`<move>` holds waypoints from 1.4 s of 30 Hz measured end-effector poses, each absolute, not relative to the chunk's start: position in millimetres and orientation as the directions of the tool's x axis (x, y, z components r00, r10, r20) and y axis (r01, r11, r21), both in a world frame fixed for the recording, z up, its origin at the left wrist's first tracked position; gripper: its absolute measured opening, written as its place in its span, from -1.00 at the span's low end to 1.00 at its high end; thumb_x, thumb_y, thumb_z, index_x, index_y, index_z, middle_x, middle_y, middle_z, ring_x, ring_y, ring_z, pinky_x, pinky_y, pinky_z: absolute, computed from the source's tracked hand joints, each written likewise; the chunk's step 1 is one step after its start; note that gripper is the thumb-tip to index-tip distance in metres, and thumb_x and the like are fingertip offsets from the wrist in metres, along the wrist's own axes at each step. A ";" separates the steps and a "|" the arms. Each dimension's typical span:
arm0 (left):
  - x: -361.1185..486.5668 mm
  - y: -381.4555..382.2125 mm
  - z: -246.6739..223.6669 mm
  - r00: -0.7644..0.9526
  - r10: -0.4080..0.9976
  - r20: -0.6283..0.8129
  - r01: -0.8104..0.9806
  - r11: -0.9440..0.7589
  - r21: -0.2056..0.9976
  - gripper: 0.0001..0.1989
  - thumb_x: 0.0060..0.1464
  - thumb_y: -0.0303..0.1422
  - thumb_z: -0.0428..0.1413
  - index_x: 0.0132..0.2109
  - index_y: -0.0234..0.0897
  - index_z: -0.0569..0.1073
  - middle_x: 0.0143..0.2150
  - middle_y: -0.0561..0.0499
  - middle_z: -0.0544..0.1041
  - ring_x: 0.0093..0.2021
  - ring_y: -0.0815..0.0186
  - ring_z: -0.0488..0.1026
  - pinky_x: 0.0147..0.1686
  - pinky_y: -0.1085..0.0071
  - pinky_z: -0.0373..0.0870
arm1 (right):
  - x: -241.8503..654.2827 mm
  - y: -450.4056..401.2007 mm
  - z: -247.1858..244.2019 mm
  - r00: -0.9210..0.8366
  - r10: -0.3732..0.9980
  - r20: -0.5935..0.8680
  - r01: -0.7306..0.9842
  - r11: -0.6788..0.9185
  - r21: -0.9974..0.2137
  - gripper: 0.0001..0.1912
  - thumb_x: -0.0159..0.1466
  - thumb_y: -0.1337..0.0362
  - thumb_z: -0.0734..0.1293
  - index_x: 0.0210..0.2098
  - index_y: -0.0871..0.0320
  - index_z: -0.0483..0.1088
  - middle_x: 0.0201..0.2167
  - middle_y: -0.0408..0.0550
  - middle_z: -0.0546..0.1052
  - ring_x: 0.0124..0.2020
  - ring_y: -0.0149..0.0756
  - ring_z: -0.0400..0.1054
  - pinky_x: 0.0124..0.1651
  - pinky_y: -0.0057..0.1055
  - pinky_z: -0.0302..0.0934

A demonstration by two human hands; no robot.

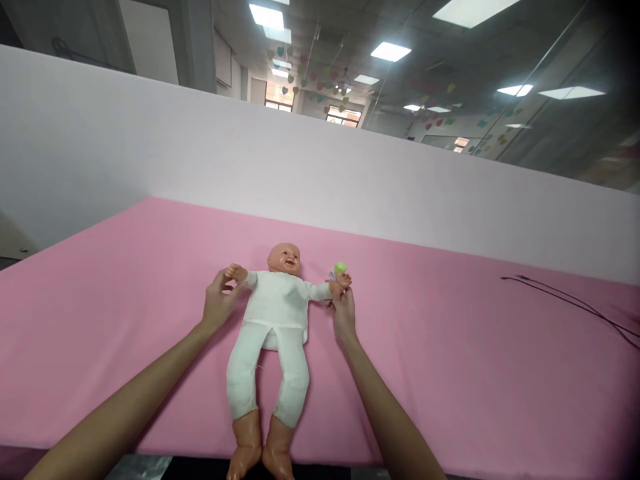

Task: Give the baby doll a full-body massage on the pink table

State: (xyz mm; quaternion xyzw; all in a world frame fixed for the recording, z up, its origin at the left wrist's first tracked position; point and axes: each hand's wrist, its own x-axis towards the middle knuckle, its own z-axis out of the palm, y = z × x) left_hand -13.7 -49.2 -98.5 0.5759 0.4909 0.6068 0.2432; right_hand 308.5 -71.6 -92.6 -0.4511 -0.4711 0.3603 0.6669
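Observation:
A baby doll [275, 300] with a white cloth body lies on its back on the pink-covered table [440, 373]. Its head is toward the far side and its bare feet hang over the near edge. Both its arms are spread out sideways. My left hand [219, 303] pinches the doll's hand on the left side. With fingers closed, my right hand [344, 313] holds the doll's other hand from below. Just behind that doll hand sits a small toy with a round light-green end [341, 267], partly hidden; its exact kind I cannot make out.
Thin black cables [565, 300] run along the table's right side. A white partition [300, 167] rises behind the table. Beyond it are ceiling lights, windows and hanging heart-shaped decorations. Something dark lies below the table's near edge.

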 end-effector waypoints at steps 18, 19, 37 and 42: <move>-19.2 -41.1 -103.4 -0.295 0.881 0.369 0.198 -0.321 0.926 -0.63 0.09 -0.09 0.31 -0.06 -0.23 0.55 -0.07 -0.11 0.65 -0.12 0.13 0.60 -0.27 0.32 0.58 | 305.4 -65.6 -109.2 0.273 0.932 0.237 -0.030 0.254 -0.967 -0.45 0.29 -0.14 0.41 0.12 0.05 0.42 -0.03 0.03 0.60 -0.32 -0.28 0.46 -0.31 -0.35 0.41; -24.8 -35.8 -103.8 -0.366 0.887 0.281 0.103 -0.261 0.960 -0.61 0.03 -0.07 0.33 -0.13 -0.26 0.53 -0.15 -0.11 0.63 -0.18 0.14 0.59 -0.30 0.33 0.57 | 313.2 -61.5 -110.5 0.350 0.922 0.169 -0.093 0.213 -0.973 -0.44 0.27 -0.18 0.41 0.09 0.05 0.44 -0.15 -0.02 0.61 -0.44 -0.33 0.38 -0.42 -0.39 0.34; -14.0 -50.9 -105.7 0.484 0.514 0.708 0.425 -0.846 0.323 -0.75 0.38 -0.37 0.05 0.06 -0.09 0.60 0.05 -0.08 0.66 0.09 0.15 0.57 0.05 0.19 0.54 | 289.9 -94.8 -88.2 -0.410 0.817 0.406 0.489 0.573 -0.658 -0.70 0.43 0.24 0.29 0.10 -0.07 0.52 0.23 -0.02 0.50 0.26 -0.08 0.36 0.31 -0.02 0.24; -17.9 -47.8 -105.7 0.057 0.795 0.603 0.494 -0.548 0.675 -0.59 0.25 -0.15 0.20 0.20 -0.11 0.50 0.10 -0.14 0.61 -0.01 0.08 0.59 -0.13 0.22 0.56 | 301.4 -81.3 -93.8 -0.038 0.905 0.423 0.299 0.414 -0.860 -0.62 0.32 0.07 0.44 0.08 0.03 0.48 0.06 0.03 0.58 0.03 -0.09 0.49 0.08 -0.14 0.41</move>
